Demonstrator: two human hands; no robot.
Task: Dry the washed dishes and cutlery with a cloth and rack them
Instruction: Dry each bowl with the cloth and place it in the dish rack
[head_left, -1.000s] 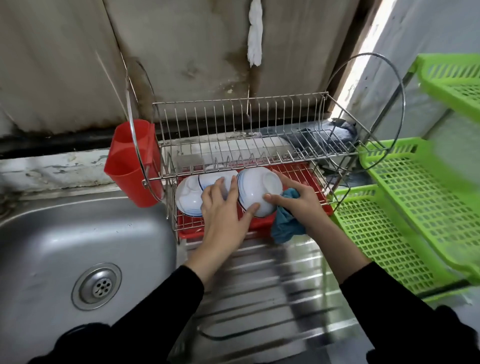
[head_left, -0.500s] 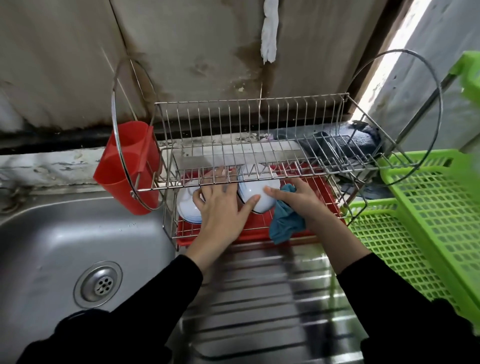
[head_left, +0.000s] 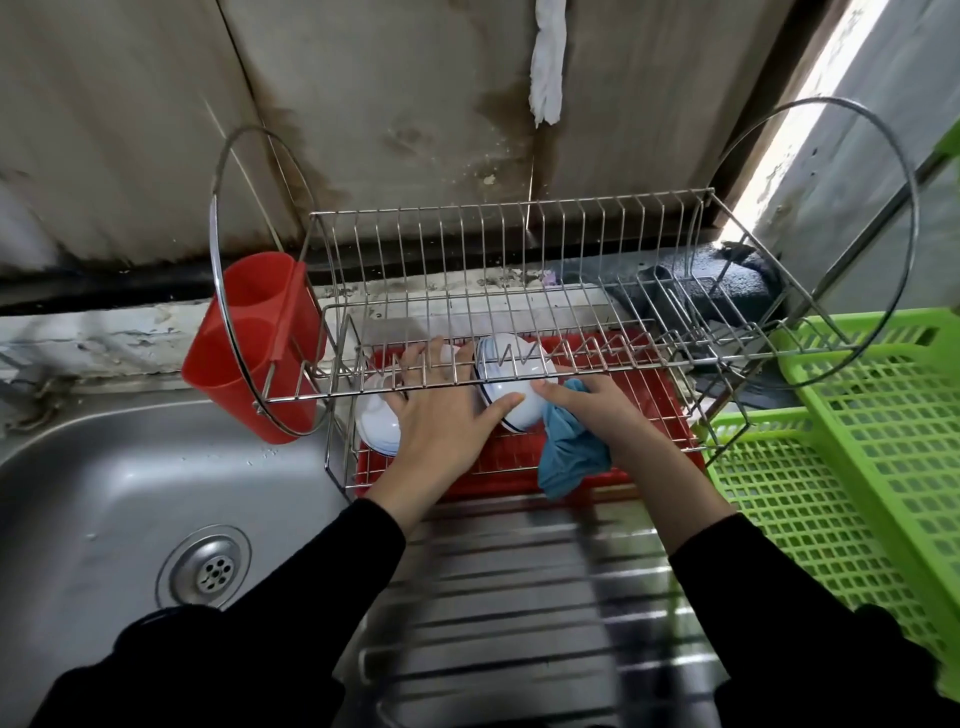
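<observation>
A two-tier wire dish rack (head_left: 519, 260) stands on a red tray (head_left: 649, 410). White blue-rimmed bowls stand on edge in its lower tier: one at the left (head_left: 376, 426), one at the right (head_left: 511, 410). My left hand (head_left: 441, 421) lies spread across them, fingers reaching under the upper tier and thumb on the right bowl. My right hand (head_left: 597, 410) holds a bunched blue cloth (head_left: 569, 457), and its fingertips touch the right bowl's side. The upper tier is bare.
A red cutlery holder (head_left: 249, 343) hangs on the rack's left end. The steel sink (head_left: 104, 493) lies at the left and the ribbed drainboard (head_left: 519, 597) in front. Green plastic baskets (head_left: 831, 493) stand at the right. A stained wall is behind.
Both hands have pushed further in under the upper tier, staying on the bowls. The right bowl now sits a little deeper in the lower tier.
</observation>
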